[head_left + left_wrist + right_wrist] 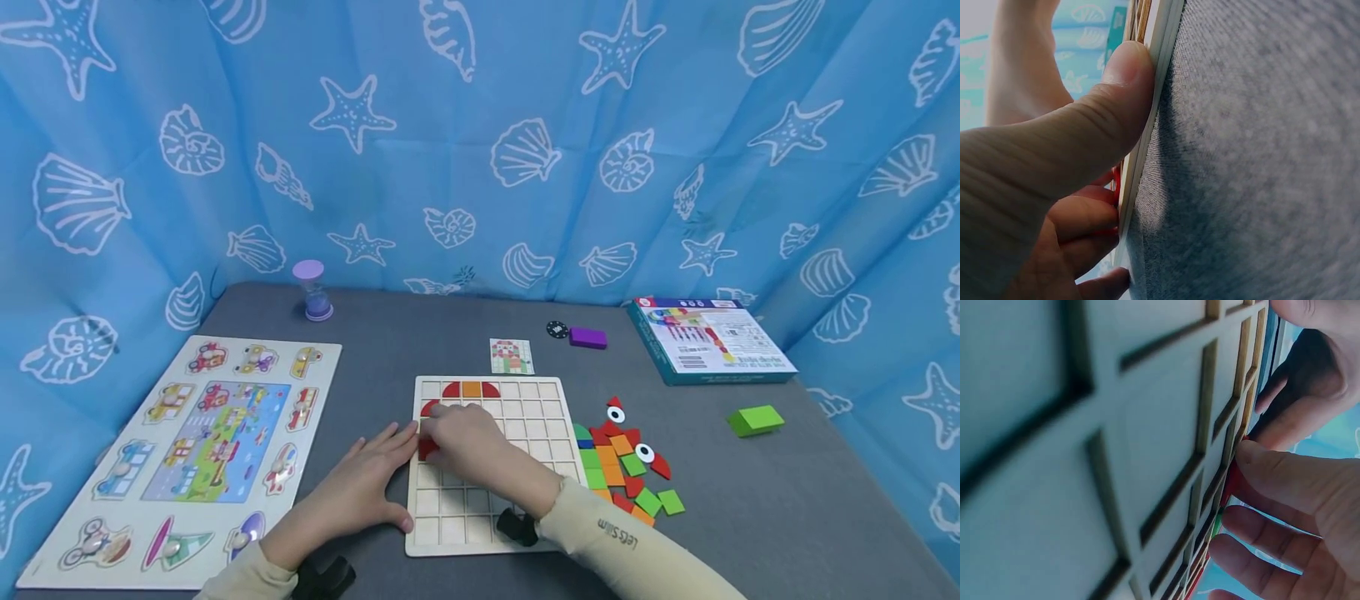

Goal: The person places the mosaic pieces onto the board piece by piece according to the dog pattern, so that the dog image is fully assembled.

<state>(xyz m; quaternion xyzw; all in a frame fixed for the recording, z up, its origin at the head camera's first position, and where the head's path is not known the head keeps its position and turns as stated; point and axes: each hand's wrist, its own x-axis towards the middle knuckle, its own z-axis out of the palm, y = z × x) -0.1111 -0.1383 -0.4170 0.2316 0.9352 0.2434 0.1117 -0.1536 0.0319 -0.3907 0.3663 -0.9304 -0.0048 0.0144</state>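
Observation:
A wooden grid board (453, 531) lies on the grey table, with an orange square (471, 389) between two red curved pieces (490, 390) in its top row. My left hand (363, 483) rests spread along the board's left edge; in the left wrist view its thumb (1129, 75) presses against that edge. Reaching across the grid, my right hand (472, 442) has its fingers curled over the left column. Its thumb and fingers pinch a red piece (1234, 478), mostly hidden by them. Another red piece (429, 407) shows just above these fingers.
Loose red, orange and green pieces (611, 467) lie right of the board. Behind it are a pattern card (512, 357) and a purple block (588, 337). A vehicle puzzle (315, 367) lies left, an hourglass (313, 292) farther back. A box (712, 342) and green block (755, 421) are at right.

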